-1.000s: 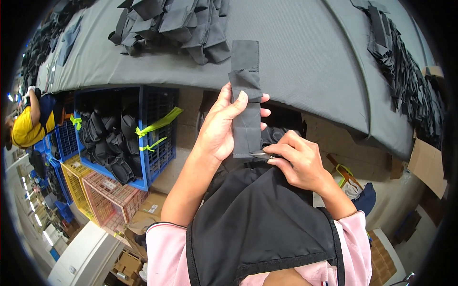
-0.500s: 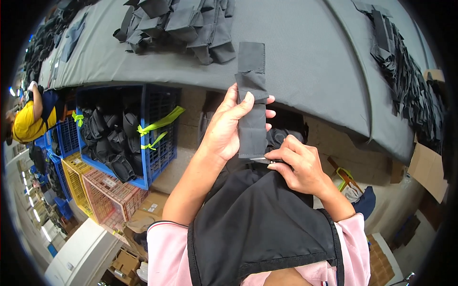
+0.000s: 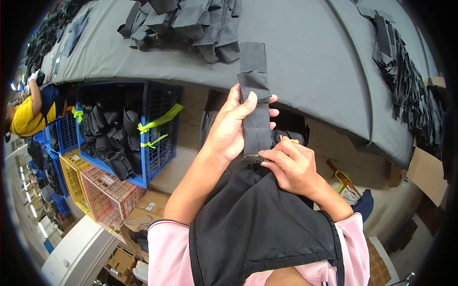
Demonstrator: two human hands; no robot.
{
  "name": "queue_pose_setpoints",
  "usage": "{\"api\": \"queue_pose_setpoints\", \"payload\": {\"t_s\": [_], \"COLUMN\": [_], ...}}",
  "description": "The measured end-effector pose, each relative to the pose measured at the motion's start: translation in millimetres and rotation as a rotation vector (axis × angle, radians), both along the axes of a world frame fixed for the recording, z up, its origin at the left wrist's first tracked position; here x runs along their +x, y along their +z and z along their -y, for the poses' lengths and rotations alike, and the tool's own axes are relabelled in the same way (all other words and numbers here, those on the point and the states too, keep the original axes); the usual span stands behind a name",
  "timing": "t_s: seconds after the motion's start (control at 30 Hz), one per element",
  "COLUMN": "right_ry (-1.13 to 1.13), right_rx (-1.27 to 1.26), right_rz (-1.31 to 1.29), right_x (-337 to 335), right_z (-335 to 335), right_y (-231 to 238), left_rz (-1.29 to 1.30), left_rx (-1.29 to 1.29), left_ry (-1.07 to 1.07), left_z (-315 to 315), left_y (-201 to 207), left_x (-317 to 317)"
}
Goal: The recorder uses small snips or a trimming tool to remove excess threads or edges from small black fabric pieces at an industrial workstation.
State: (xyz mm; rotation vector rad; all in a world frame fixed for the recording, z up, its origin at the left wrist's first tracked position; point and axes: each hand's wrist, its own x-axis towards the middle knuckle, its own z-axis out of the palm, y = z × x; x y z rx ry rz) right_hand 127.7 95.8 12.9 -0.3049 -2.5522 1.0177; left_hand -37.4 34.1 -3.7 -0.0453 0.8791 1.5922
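A long dark grey fabric strip (image 3: pixel 257 131) hangs in my left hand (image 3: pixel 228 125), the thumb on its front and the fingers curled behind. The strip is folded and creased at the thumb; its far end overlaps the table edge in view. At the strip's lower end, my right hand (image 3: pixel 292 167) pinches thread snips (image 3: pixel 253 155), of which only a narrow metal blade shows. That blade lies along the bottom edge of the strip. A bit of orange peeks out behind the right fingers. Whether the blades are apart is too small to tell.
A grey-covered table (image 3: pixel 296 57) spans the far side, bearing a pile of dark fabric pieces (image 3: pixel 191 24) and stacked strips (image 3: pixel 405 81) at right. A blue crate (image 3: pixel 160 133) with black pouches stands left, near yellow and pink crates (image 3: pixel 112 190). A person in yellow (image 3: pixel 31 114) works far left.
My right hand has shifted slightly left and the blade now lies further along the strip's lower edge. The strip and left hand have moved a little to the right.
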Motion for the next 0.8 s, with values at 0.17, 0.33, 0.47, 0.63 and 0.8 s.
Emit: {"api": "queue_pose_setpoints", "payload": {"t_s": [0.17,0.33,0.47,0.63,0.8], "right_ry": [-0.042,-0.144,-0.191,-0.150,0.008], "right_rx": [-0.018,-0.361,-0.401,-0.316,0.024], "right_rz": [-0.043,0.029,0.159,-0.030,-0.042], "right_x": [5.9,4.1,-13.6,-7.7,1.3], "right_z": [-1.7,-10.1,-13.2,-2.0,14.1], "right_y": [1.2,2.6,4.4,-0.5,-27.1], "left_rz": [0.004,-0.038,-0.064,-0.067,-0.105], "left_rx": [0.018,0.035,0.023,0.023,-0.024], "left_ry": [0.007,-0.010,-0.008,0.043,0.089], "left_z": [1.4,1.2,3.1,5.9,0.0], "left_y": [-1.2,0.0,-1.3,-1.2,-2.6], "left_x": [-1.5,-1.0,3.7,5.8,6.8]}}
